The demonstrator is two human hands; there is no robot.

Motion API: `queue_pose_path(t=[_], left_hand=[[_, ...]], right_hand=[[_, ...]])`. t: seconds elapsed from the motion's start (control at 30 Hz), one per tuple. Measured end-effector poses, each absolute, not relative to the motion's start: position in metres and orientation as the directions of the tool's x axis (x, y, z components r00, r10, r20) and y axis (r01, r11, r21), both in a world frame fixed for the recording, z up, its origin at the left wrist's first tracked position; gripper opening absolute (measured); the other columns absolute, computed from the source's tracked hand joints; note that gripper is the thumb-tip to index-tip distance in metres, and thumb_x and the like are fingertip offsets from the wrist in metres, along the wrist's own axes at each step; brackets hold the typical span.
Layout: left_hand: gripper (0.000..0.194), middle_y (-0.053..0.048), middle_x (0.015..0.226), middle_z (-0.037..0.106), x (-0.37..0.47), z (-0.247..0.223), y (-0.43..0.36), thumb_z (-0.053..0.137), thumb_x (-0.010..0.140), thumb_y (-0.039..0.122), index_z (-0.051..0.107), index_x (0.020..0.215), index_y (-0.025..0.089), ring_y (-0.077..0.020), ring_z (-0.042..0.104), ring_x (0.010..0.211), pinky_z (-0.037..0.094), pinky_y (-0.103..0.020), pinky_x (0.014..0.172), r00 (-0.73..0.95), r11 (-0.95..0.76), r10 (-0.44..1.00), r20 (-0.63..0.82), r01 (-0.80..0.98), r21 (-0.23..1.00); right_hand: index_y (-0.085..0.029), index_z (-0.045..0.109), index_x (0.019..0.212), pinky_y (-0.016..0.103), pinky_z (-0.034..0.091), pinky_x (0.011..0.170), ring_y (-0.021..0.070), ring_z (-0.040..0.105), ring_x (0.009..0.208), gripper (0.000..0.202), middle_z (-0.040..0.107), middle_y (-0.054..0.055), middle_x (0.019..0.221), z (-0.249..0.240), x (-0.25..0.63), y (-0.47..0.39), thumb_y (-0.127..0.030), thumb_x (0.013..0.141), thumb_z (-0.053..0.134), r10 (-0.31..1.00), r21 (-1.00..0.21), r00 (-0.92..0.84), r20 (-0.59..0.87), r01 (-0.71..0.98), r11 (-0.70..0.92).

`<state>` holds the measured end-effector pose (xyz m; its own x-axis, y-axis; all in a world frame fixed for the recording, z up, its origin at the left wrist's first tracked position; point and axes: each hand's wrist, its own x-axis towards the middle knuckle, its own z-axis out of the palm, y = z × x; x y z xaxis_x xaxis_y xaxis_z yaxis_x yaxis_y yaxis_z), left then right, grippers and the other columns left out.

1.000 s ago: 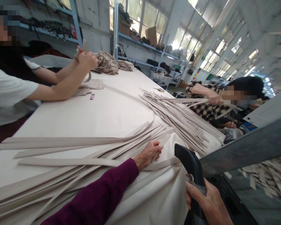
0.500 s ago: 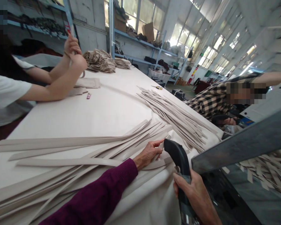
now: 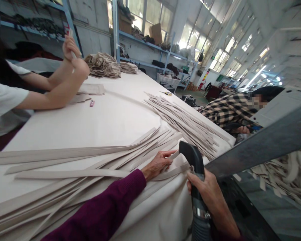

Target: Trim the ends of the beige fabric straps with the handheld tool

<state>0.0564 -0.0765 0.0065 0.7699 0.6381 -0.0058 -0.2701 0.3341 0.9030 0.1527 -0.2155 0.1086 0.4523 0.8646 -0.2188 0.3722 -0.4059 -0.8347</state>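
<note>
I look through one head camera, set above the near side of the white table [image 3: 90,124], facing forward and down across it, close over its near part, with blue shelves [image 3: 145,43] beyond its far end.

— Describe support surface.
— Recorded as a broad white table [image 3: 90,125], covering rumpled at near right.
— List contents.
— Logged long, flat beige strips [image 3: 62,151] fanned across near side; narrow beige strips [image 3: 180,117] bunched along right; crumpled beige heap [image 3: 102,65] at far end; small pink object [image 3: 92,103] beside flat beige pieces [image 3: 93,88]; yellow-and-black tool [image 3: 167,93] near right edge.
</note>
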Motion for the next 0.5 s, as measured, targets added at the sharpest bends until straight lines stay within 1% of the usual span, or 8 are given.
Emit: queue_pose_path(t=[0.1,0.2,0.4,0.5], left_hand=[[0.061,0.004,0.058,0.051,0.056,0.006,-0.076,0.054,0.061,0.015,0.051,0.122,0.016,-0.003,0.033,0.038,0.021,-0.018,0.038,0.755,0.329,0.655,-0.022,-0.259,0.908],[0.063,0.005,0.054,0.047,0.056,0.006,-0.076,0.053,0.061,0.014,0.049,0.124,0.017,-0.0031,0.032,0.037,0.02,-0.018,0.038,0.745,0.321,0.666,-0.037,-0.241,0.916],[0.06,0.004,0.055,0.049,0.056,0.009,-0.078,0.053,0.062,0.014,0.052,0.121,0.015,-0.0021,0.029,0.038,0.019,-0.017,0.039,0.786,0.337,0.618,-0.003,-0.261,0.905],[0.061,0.003,0.057,0.051,0.055,0.011,-0.077,0.055,0.061,0.015,0.052,0.122,0.015,-0.0027,0.033,0.039,0.02,-0.017,0.039,0.761,0.342,0.648,-0.028,-0.259,0.903]], right_hand=[[-0.019,0.046,0.065,0.021,0.04,0.041,0.0125,0.05,0.041,0.02,0.055,-0.003,0.045,0.111,0.153,-0.218,-0.036,0.074,0.051,0.871,-0.829,0.425,-0.248,0.373,-0.417],[-0.019,0.046,0.067,0.021,0.039,0.041,0.012,0.049,0.04,0.021,0.054,-0.004,0.044,0.109,0.151,-0.227,-0.038,0.075,0.05,0.872,-0.826,0.398,-0.286,0.358,-0.435],[-0.019,0.046,0.067,0.022,0.041,0.042,0.0128,0.051,0.042,0.02,0.054,-0.004,0.045,0.114,0.155,-0.218,-0.036,0.073,0.053,0.862,-0.828,0.455,-0.223,0.379,-0.414],[-0.019,0.045,0.069,0.022,0.041,0.041,0.0129,0.051,0.041,0.02,0.054,-0.004,0.045,0.111,0.152,-0.224,-0.036,0.074,0.052,0.873,-0.832,0.412,-0.262,0.362,-0.421]])
